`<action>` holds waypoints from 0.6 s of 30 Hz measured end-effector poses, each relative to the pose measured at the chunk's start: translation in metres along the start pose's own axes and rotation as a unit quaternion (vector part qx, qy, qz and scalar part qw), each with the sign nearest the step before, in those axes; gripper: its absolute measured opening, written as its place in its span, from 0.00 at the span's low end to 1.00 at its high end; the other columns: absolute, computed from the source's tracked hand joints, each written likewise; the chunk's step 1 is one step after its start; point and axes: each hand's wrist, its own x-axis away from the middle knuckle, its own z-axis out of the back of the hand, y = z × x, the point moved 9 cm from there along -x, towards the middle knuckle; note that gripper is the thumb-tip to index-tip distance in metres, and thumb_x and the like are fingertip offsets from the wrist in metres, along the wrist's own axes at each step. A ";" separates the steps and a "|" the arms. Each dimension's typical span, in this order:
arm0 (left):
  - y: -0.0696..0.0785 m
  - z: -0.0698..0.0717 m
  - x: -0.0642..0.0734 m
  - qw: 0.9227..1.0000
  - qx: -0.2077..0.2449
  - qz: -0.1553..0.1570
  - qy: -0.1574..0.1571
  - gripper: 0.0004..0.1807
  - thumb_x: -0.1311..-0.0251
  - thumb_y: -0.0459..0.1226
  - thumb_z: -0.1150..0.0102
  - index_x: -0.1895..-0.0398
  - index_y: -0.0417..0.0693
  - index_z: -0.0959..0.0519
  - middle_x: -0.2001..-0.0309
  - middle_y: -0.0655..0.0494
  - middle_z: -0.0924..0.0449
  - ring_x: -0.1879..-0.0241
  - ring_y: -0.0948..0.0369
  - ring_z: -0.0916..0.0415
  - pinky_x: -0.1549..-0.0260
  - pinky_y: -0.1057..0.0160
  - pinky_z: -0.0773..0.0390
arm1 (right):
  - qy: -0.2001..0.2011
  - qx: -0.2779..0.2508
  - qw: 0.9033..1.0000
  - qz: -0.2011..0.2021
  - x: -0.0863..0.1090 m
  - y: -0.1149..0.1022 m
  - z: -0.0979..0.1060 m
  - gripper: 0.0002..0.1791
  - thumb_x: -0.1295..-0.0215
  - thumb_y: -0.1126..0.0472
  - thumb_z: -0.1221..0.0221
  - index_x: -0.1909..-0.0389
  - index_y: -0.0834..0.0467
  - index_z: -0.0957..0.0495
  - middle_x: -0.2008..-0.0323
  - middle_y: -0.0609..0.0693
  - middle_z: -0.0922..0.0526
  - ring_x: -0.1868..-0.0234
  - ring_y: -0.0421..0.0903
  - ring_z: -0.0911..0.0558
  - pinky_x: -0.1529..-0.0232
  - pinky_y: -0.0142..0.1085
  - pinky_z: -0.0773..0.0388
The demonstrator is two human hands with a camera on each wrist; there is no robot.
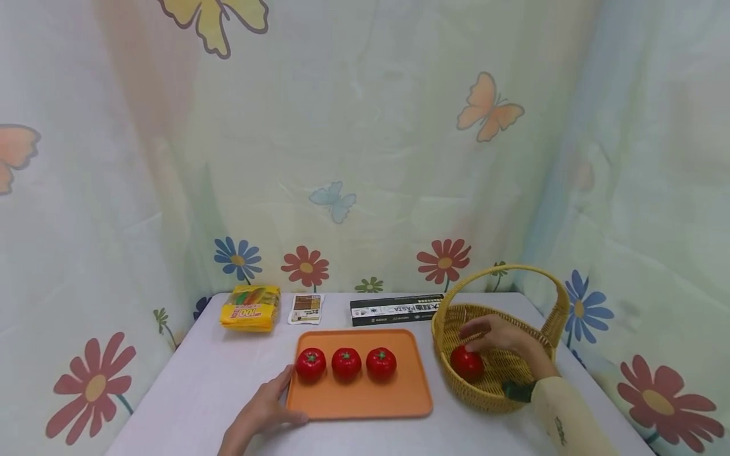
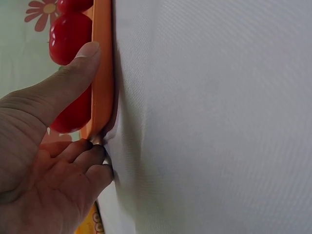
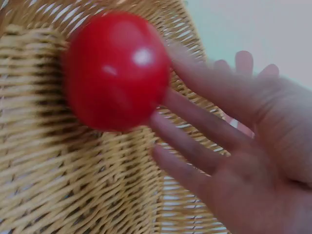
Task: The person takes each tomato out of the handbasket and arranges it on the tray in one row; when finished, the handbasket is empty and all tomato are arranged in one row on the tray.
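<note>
At the left front corner of an orange tray (image 1: pixel 359 402), my left hand (image 1: pixel 265 405) holds the rim, thumb along the front edge and fingers at the left side. Three red tomatoes with green stems stand in a row on the tray: a left tomato (image 1: pixel 310 365), a middle tomato (image 1: pixel 346 364) and a right tomato (image 1: pixel 381 364). My right hand (image 1: pixel 499 334) reaches into a wicker basket (image 1: pixel 476 400) and grips another red tomato (image 3: pixel 114 73) with its fingertips. In the right wrist view, the thumb and fingers meet that tomato's side, slightly blurred.
The basket's tall handle (image 1: pixel 561 304) arches over my right forearm. Along the back of the table lie a yellow packet (image 1: pixel 251 308), a small white sachet (image 1: pixel 307 309) and a black pasta box (image 1: pixel 393 309). Patterned curtains (image 1: pixel 365 158) close off the back and sides.
</note>
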 end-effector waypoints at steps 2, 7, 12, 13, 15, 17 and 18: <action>-0.001 -0.001 -0.001 1.000 -0.004 0.001 0.000 0.67 0.57 0.48 0.10 0.17 0.35 0.40 0.21 0.33 0.34 0.21 0.34 0.39 0.24 0.32 0.34 | 0.059 0.008 0.998 -0.008 -0.002 -0.002 0.011 0.26 0.29 0.65 0.30 0.33 0.70 0.22 0.41 0.67 0.15 0.40 0.63 0.17 0.40 0.56 0.13; 0.002 -0.001 0.001 1.000 -0.011 0.012 0.002 0.66 0.55 0.46 0.10 0.16 0.35 0.41 0.21 0.33 0.34 0.21 0.35 0.39 0.24 0.33 0.33 | 0.076 0.006 0.997 -0.024 -0.005 0.001 0.014 0.29 0.27 0.58 0.30 0.31 0.66 0.22 0.37 0.66 0.17 0.37 0.64 0.19 0.36 0.60 0.16; 0.006 -0.001 0.005 0.999 -0.027 0.021 0.006 0.65 0.55 0.46 0.11 0.16 0.35 0.41 0.22 0.34 0.32 0.22 0.35 0.38 0.26 0.33 0.32 | -0.013 -0.012 1.000 -0.022 -0.003 0.006 -0.005 0.33 0.34 0.58 0.25 0.31 0.65 0.22 0.37 0.64 0.17 0.37 0.61 0.19 0.35 0.60 0.17; 0.006 -0.001 0.004 0.999 -0.029 0.021 0.006 0.65 0.54 0.45 0.11 0.16 0.35 0.41 0.22 0.34 0.32 0.22 0.35 0.38 0.26 0.33 0.32 | -0.031 -0.015 0.999 -0.021 -0.003 0.007 -0.009 0.33 0.34 0.59 0.25 0.31 0.65 0.21 0.37 0.64 0.16 0.37 0.60 0.19 0.36 0.59 0.16; 0.006 -0.001 0.004 0.999 -0.032 0.019 0.007 0.64 0.54 0.45 0.11 0.17 0.35 0.40 0.22 0.34 0.32 0.22 0.35 0.38 0.26 0.33 0.31 | -0.065 -0.024 0.997 -0.014 -0.001 0.006 -0.017 0.32 0.34 0.60 0.25 0.31 0.66 0.22 0.37 0.64 0.17 0.38 0.59 0.19 0.36 0.57 0.15; 0.005 -0.001 0.003 0.999 -0.031 0.016 0.007 0.64 0.54 0.45 0.11 0.17 0.34 0.40 0.22 0.33 0.32 0.22 0.35 0.37 0.26 0.33 0.31 | -0.084 -0.034 0.996 -0.013 -0.001 0.007 -0.022 0.31 0.33 0.62 0.26 0.31 0.65 0.21 0.36 0.64 0.17 0.39 0.57 0.19 0.37 0.56 0.15; 0.005 -0.002 0.003 0.999 -0.030 0.015 0.007 0.64 0.54 0.45 0.11 0.17 0.34 0.40 0.22 0.34 0.32 0.22 0.35 0.37 0.26 0.33 0.31 | -0.088 -0.034 0.995 -0.012 -0.001 0.007 -0.023 0.31 0.34 0.62 0.25 0.31 0.65 0.21 0.37 0.64 0.17 0.40 0.57 0.19 0.37 0.56 0.14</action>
